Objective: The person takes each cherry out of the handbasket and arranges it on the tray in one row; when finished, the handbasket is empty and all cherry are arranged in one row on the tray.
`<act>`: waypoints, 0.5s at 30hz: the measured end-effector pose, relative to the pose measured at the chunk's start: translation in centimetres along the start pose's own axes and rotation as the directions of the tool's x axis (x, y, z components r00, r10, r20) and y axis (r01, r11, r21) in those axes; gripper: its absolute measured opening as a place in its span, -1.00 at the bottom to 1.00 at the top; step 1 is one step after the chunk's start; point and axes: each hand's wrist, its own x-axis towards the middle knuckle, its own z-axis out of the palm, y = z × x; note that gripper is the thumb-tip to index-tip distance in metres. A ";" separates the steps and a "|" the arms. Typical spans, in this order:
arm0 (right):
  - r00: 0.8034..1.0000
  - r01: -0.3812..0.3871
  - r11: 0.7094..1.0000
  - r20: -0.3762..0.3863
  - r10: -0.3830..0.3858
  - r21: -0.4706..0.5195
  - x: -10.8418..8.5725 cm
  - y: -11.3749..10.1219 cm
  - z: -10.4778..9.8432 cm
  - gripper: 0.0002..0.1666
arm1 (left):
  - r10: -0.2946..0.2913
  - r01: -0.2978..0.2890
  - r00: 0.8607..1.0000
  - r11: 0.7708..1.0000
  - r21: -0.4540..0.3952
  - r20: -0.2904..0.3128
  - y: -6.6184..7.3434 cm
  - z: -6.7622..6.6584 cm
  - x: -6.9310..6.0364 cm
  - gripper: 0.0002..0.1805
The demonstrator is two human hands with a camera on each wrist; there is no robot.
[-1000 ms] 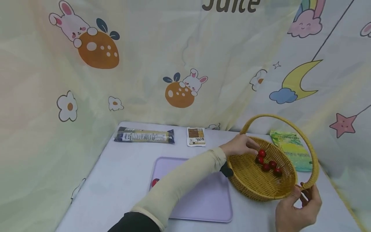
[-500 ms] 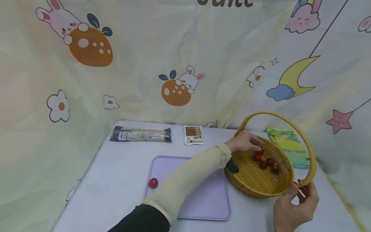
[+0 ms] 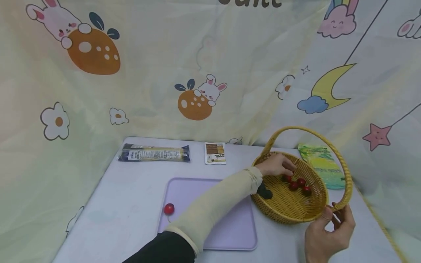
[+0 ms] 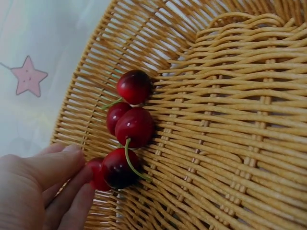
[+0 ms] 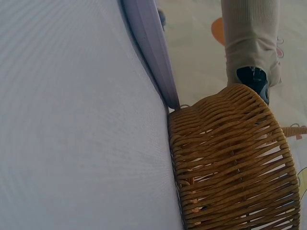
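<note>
A yellow-brown wicker basket (image 3: 279, 213) with a tall arched handle stands at the right of the table, tipped somewhat. Several dark red cherries (image 3: 306, 190) lie inside it, close together toward its far right wall. My left hand (image 3: 275, 165) reaches over the basket's left rim, and its fingertips pinch a cherry (image 4: 97, 173) at the end of the cluster; the fingers partly cover it. At the near right rim, my right hand (image 3: 330, 231) grips the base of the handle between thumb and fingers. The right wrist view shows the basket's woven side (image 5: 235, 163) but not that hand.
A lilac tray (image 3: 230, 237) lies left of the basket, with one red cherry (image 3: 169, 209) near its left edge. Behind are a long dark packet (image 3: 154, 153), a small white-brown sachet (image 3: 215, 153) and a green-yellow bag (image 3: 323, 168).
My left hand has moved in over the cherries, and its fingers now cover the cherry at the cluster's far end. My right hand keeps its grip on the basket. The head view has shifted slightly.
</note>
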 end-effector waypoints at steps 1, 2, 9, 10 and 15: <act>1.000 -0.001 1.000 0.002 0.001 0.001 0.0 0.1 0.0 -0.53 | -0.004 0.004 1.000 1.000 -0.003 0.004 -0.1 0.1 0.0 -0.65; 1.000 0.001 1.000 0.005 -0.001 0.001 -0.1 0.1 -0.1 -0.52 | -0.007 0.007 1.000 1.000 0.000 0.009 -0.2 0.2 0.0 -0.66; 0.999 0.031 0.999 0.010 -0.031 0.028 -0.1 -0.3 0.2 -0.52 | 0.004 -0.008 0.998 0.997 0.081 0.055 -0.7 -0.1 -0.3 -0.65; 0.999 0.032 0.999 0.007 -0.033 0.029 0.0 -0.5 0.2 -0.52 | 0.010 -0.016 0.998 0.994 0.105 0.061 -0.7 -0.2 -0.3 -0.65; 1.000 0.027 0.999 -0.009 -0.026 0.023 0.1 -1.0 -0.1 -0.54 | 0.023 -0.040 0.996 0.977 0.207 0.083 -0.5 0.2 -0.3 -0.67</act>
